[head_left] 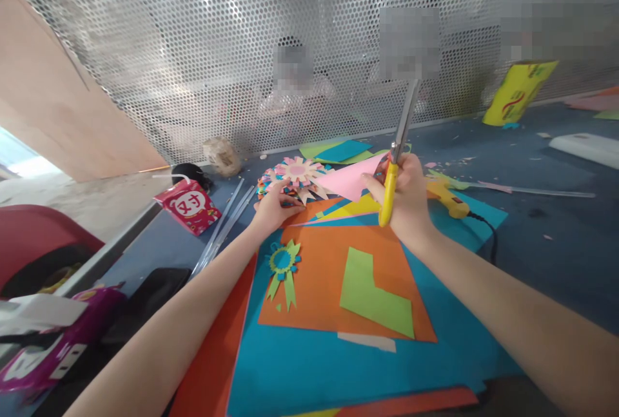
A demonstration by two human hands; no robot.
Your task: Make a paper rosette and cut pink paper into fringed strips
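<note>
My right hand [409, 201] grips scissors [391, 191] by their yellow handles, blades pointing up and away. A curved sheet of pink paper [351, 178] is pinched in the same hand. My left hand [275, 209] is at a pile of layered paper rosettes, its fingers on the edge of the top pink-and-cream paper rosette [297, 172]; part of that grip is hidden. A smaller green-and-blue rosette [283, 262] with two tails lies on an orange sheet [314, 301]. Beside it rests an L-shaped green paper piece [372, 294].
Large blue sheets [290, 372] lie underneath. A yellow glue gun [449, 198] with a black cord sits right. Clear glue sticks [225, 230] and a red snack packet [191, 207] are left. A perforated metal screen [193, 49] stands behind, people beyond it. A yellow packet [520, 95] stands far right.
</note>
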